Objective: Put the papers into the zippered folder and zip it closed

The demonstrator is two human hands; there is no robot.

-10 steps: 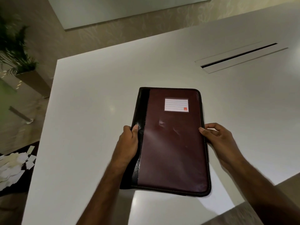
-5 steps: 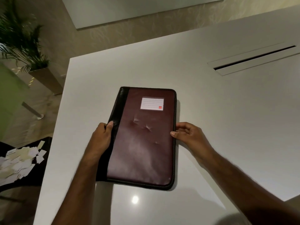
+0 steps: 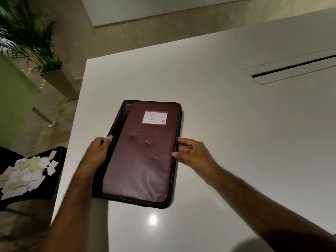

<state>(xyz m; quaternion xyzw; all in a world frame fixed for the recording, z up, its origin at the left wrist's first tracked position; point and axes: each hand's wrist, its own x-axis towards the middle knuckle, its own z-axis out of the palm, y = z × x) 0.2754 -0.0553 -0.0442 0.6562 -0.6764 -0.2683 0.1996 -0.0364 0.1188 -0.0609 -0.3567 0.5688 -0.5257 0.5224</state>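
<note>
At the far left a leafy green potted plant [image 3: 27, 39] stands on the floor. Below it, a heap of small torn paper scraps [image 3: 27, 173] lies on a dark, flat surface beside the counter [image 3: 227, 115], which is smooth, white and shiny.

The left hand [image 3: 99, 153] grips the left long edge of the zippered folder [image 3: 143, 155], thumb on top of its black spine strip. The folder lies flat near the counter's front left part. It is a long rectangle with rounded corners, and its long side runs away from the person, leaning a little to the right. Its cover is soft, dark red and leather-like, with small dents, black trim and a zipper along the edge. A white lined label [image 3: 155, 117] sits near the far end.

The right hand [image 3: 192, 151] touches the right long edge with loosely bent fingers.

A long dark slot [image 3: 292, 67] cuts the counter at the far right.
</note>
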